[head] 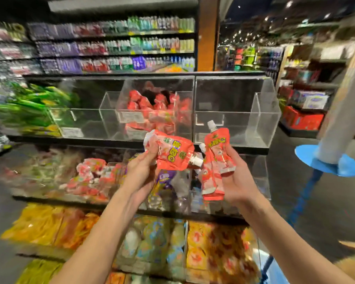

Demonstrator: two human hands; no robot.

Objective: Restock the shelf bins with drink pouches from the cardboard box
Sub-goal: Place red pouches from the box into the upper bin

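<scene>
two hands are raised before the shelf (103, 140), and each is closed round red drink pouches. one pouch (170, 153) is gripped by the left hand (140, 171); it lies sideways, its white spout turned to 3 o'clock, and its upper end is crumpled by the curled fingers. at least two upright pouches (217, 152) are held by the right hand (239, 177), white spouts at 12 o'clock; the lower one is partly hidden behind the upper, so the exact count cannot be told. much is smeared by motion: the bottles (111, 46) at 11 o'clock, the green packs (29, 107) at 9 o'clock and the pink packs (90, 175) on the lower level cannot be read. a brown shape (353, 245) at 4 o'clock is cut off by the frame edge and cannot be identified. open air is seen between the held pouches and the front lips of the clear bins at 12 o'clock, and dark floor (285, 156) lies at 3 o'clock. the middle clear bin (111, 119) is partly filled with the same red pouches (152, 107). through the right clear bin (262, 119), at 1 o'clock from the hands, the dark shelf back is seen.
</scene>
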